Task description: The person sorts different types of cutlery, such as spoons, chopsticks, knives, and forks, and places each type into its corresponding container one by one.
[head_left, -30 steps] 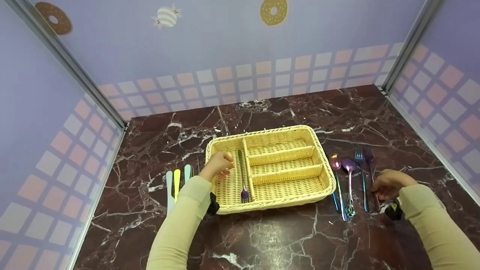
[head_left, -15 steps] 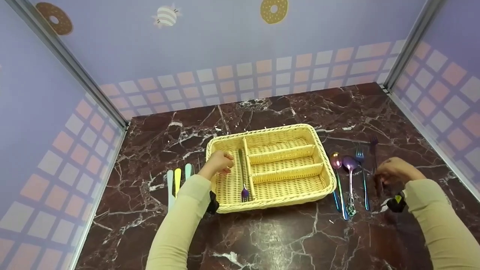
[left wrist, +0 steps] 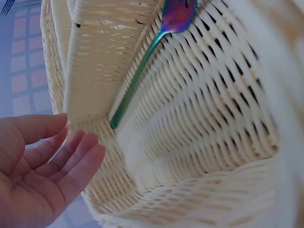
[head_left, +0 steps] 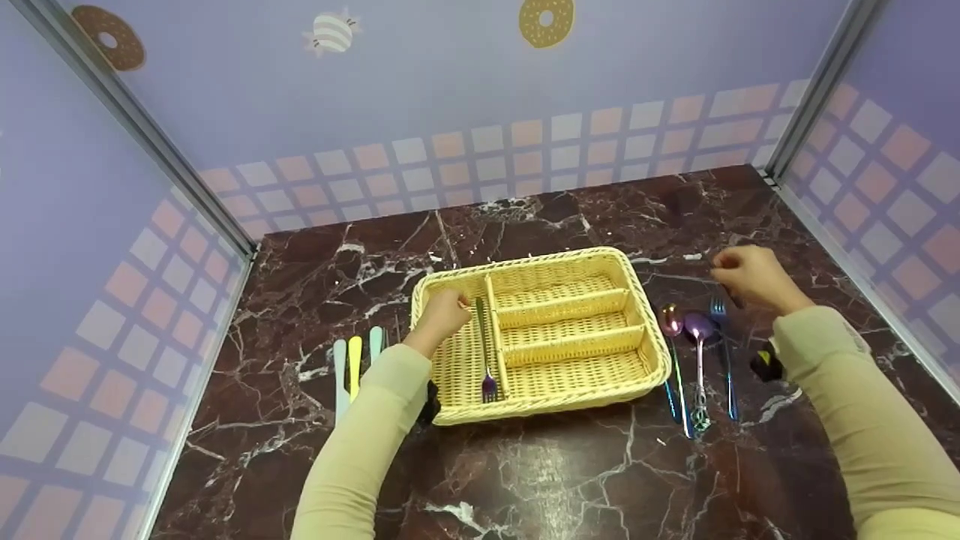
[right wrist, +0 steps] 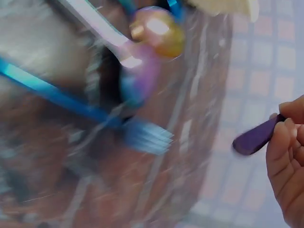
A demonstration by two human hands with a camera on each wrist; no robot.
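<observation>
A yellow wicker cutlery basket (head_left: 645, 322) with several compartments sits mid-table. My left hand (head_left: 442, 315) hovers over its long left compartment, fingers relaxed (left wrist: 57, 161) and holding nothing, beside an iridescent fork (head_left: 486, 352) lying there (left wrist: 142, 61). My right hand (head_left: 750, 276) is raised right of the basket and grips a dark purple utensil by its handle (right wrist: 256, 137); its head is hidden. On the table below lie two spoons (head_left: 697, 352) and a blue fork (head_left: 724, 360), blurred in the right wrist view (right wrist: 142, 135).
Pastel knives (head_left: 352, 360) lie on the dark marble table (head_left: 540, 472) left of the basket. Lilac walls with metal corner posts (head_left: 817, 90) close in the table on three sides.
My right hand has picked the purple utensil off the table and lifted it up and away from me. My left hand stayed over the basket's left compartment.
</observation>
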